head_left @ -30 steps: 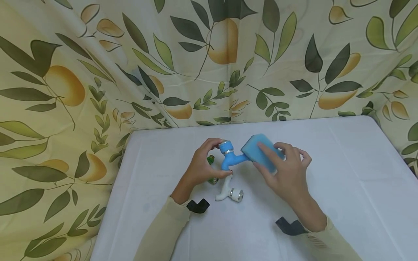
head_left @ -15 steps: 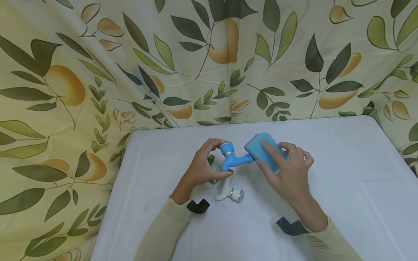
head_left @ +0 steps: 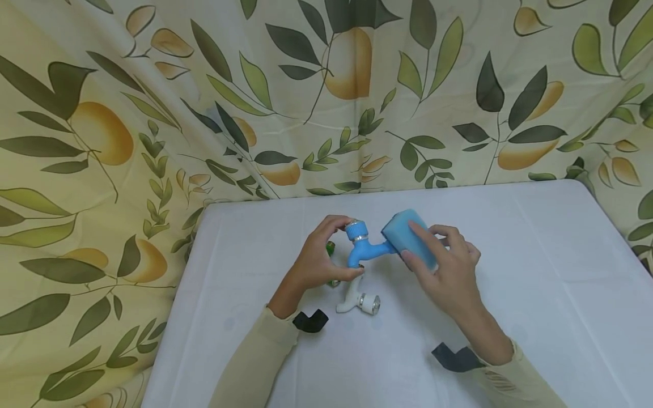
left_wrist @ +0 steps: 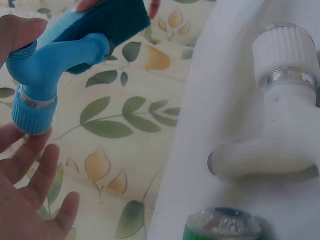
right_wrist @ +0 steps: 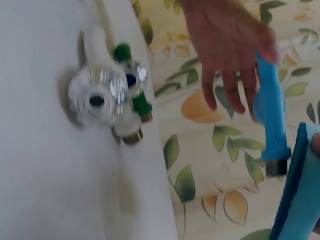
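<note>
My left hand [head_left: 316,258] grips a blue tap [head_left: 364,250] between thumb and fingers, thumb at its spout end and fingertips at the ribbed knob. In the left wrist view the tap [left_wrist: 55,65] is held up above the table. My right hand [head_left: 451,266] pinches a light blue sponge [head_left: 412,238] whose scouring side is darker. The sponge overlaps the tap's threaded end in the head view; in the right wrist view the sponge [right_wrist: 300,190] stands right beside that metal end. Below the hands, a white tap [head_left: 353,297] lies on the table.
A green tap [right_wrist: 137,100], partly hidden behind my left hand in the head view, lies next to the white one. The white-covered table [head_left: 535,272] reaches back to a leaf-and-fruit patterned curtain [head_left: 433,113]. A black strap piece sits at each sleeve.
The sponge first shifted right, off the tap's threaded end, then tilted back against it. My left hand keeps its grip, with the tap nudged very slightly right.
</note>
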Demonstrator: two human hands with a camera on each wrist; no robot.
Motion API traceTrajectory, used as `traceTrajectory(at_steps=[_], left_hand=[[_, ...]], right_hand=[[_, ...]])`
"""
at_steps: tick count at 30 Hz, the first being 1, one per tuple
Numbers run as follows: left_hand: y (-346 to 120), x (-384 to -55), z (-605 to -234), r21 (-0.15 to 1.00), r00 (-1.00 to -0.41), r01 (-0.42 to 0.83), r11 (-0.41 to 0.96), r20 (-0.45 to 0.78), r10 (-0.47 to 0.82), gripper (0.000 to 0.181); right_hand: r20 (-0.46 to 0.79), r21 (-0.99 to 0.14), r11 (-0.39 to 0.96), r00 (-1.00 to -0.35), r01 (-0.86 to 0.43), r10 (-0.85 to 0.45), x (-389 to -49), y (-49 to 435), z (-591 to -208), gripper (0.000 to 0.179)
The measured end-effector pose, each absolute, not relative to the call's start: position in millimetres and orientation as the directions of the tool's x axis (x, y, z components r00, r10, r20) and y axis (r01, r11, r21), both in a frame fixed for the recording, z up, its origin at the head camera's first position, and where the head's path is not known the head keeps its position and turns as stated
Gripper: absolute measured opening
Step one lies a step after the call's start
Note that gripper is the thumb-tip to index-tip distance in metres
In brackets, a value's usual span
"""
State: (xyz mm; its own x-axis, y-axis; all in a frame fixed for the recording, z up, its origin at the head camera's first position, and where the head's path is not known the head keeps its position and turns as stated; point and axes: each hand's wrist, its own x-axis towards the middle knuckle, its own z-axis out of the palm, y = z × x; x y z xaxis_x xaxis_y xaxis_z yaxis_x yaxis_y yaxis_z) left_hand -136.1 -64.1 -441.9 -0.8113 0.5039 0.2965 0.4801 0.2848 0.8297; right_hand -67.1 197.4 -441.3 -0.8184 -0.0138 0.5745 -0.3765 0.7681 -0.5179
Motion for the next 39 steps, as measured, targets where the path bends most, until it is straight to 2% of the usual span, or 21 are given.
traceTrajectory(at_steps=[4, 11, 19, 22, 27, 32, 39], left_hand=[[-61.8, -134.7, -442.7, 0.844, -0.836, 0.44, 0.307, 0.26, 0.484, 0.082], [-58.7, -131.4, -445.8, 0.905, -0.895, 0.297, 0.304, 0.153, 0.419, 0.072], [-53.5, -129.9, -451.7, 0.958, -0.925, -0.039, 0.284, -0.142, 0.352, 0.058], [-50.3, -129.6, -451.9, 0.959, -0.927, -0.119, 0.258, -0.2, 0.316, 0.055], [-45.4, -128.0, -450.9, 0.965, -0.933, -0.175, 0.195, -0.226, 0.28, 0.058], [-43.9, -126.2, -449.1, 0.965, -0.937, -0.18, 0.19, -0.227, 0.265, 0.059], [-44.2, -125.4, -447.9, 0.959, -0.938, -0.195, 0.207, -0.244, 0.247, 0.06]], right_hand=[[0.565, -0.504, 0.768, -0.824, -0.394, -0.052, -64.2, 192.8, -442.6, 0.053], [0.635, -0.384, 0.819, -0.766, -0.426, -0.101, -64.7, 188.4, -447.1, 0.061], [0.647, -0.404, 0.852, -0.762, -0.333, 0.009, -67.7, 188.3, -448.8, 0.059], [0.649, -0.409, 0.847, -0.761, -0.339, 0.008, -65.5, 182.0, -446.5, 0.062], [0.648, -0.367, 0.852, -0.76, -0.375, -0.056, -60.7, 170.3, -444.4, 0.063], [0.661, -0.333, 0.86, -0.747, -0.386, -0.079, -59.6, 167.0, -444.2, 0.06], [0.665, -0.343, 0.88, -0.746, -0.328, -0.019, -66.8, 175.8, -443.2, 0.055]])
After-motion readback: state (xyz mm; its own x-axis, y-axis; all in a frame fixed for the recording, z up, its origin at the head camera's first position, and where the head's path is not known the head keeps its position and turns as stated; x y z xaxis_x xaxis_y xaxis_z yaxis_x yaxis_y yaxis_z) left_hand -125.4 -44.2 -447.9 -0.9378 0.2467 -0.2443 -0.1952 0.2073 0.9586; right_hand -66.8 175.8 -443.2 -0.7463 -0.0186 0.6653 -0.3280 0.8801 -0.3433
